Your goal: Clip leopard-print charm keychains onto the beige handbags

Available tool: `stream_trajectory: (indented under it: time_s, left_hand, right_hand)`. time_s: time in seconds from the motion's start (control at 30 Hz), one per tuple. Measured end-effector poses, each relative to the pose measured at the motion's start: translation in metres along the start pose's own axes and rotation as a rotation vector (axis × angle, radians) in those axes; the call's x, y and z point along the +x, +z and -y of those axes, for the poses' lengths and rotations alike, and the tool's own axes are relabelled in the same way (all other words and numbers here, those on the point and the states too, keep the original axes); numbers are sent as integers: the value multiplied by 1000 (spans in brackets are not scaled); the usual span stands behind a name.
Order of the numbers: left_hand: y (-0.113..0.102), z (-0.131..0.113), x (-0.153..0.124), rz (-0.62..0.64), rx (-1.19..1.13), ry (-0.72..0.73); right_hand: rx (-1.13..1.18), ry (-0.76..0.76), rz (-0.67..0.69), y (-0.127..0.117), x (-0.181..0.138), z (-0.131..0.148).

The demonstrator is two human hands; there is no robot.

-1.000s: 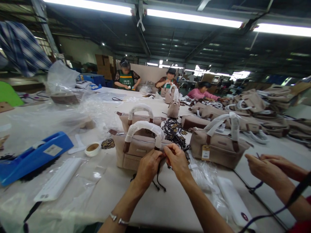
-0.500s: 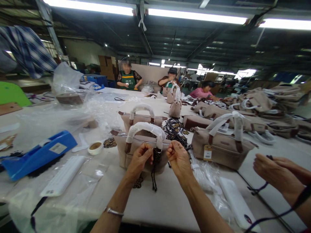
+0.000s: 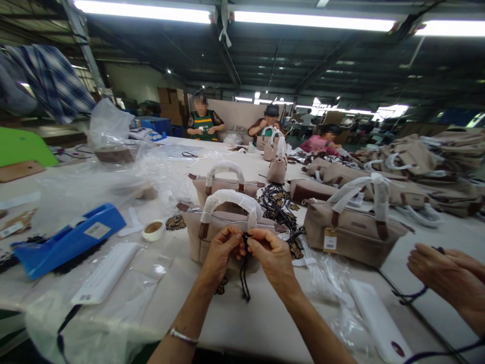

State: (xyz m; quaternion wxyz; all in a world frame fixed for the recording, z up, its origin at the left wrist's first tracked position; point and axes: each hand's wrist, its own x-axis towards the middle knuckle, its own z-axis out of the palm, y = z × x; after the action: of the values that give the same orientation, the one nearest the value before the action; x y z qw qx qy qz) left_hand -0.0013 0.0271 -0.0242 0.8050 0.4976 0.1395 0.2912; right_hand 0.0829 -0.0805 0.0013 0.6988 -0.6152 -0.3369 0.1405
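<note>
A beige handbag [image 3: 197, 237] stands upright in front of me, its brown-tabbed handles [image 3: 227, 199] wrapped in white. Both my hands meet at its front, below the right handle tab. My left hand [image 3: 223, 250] pinches a black braided cord [image 3: 244, 283], whose two ends hang down the bag. From the other side my right hand [image 3: 271, 253] pinches the same cord, fingertips almost touching the left ones. The knot or loop between the fingers is mostly hidden. A leopard-patterned piece [image 3: 221, 286] shows below my left wrist.
Another beige bag [image 3: 356, 232] with a tag stands to the right, near a co-worker's hands [image 3: 443, 273]. Black cords [image 3: 278, 202] lie heaped behind my bag. A blue tape dispenser [image 3: 68, 240], a small round tub [image 3: 153, 230] and plastic film [image 3: 125, 298] are on the left.
My right hand has moved left from beside the bag to meet my left hand and now pinches the cord. The whole view has shifted slightly.
</note>
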Motion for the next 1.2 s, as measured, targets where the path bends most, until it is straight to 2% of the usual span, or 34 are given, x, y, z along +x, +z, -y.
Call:
stream_trajectory:
  time_s: [0.1,0.23,0.47,0.77,0.9,1.07,1.2]
  left_hand:
    - [3,-2,0,-18,-41,-17]
    - [7,0,0,6,-105,7]
    - [7,0,-1,46,-211,-1]
    - [8,2,-2,55,-200,20]
    - [7,3,-2,11,-152,26]
    - [5,-1,-2,-14,72,90]
    - [6,-3,-4,-15,197,169]
  right_hand:
    - [-44,27,-19,4,0,6]
    - [-66,7,31,6,2,12]
    - [-19,24,41,8,4,8]
    - [-74,26,21,9,6,10]
    - [-159,-8,38,7,6,10]
    - [-288,-99,115,2,8,13]
    - [-93,74,187,2,13,15]
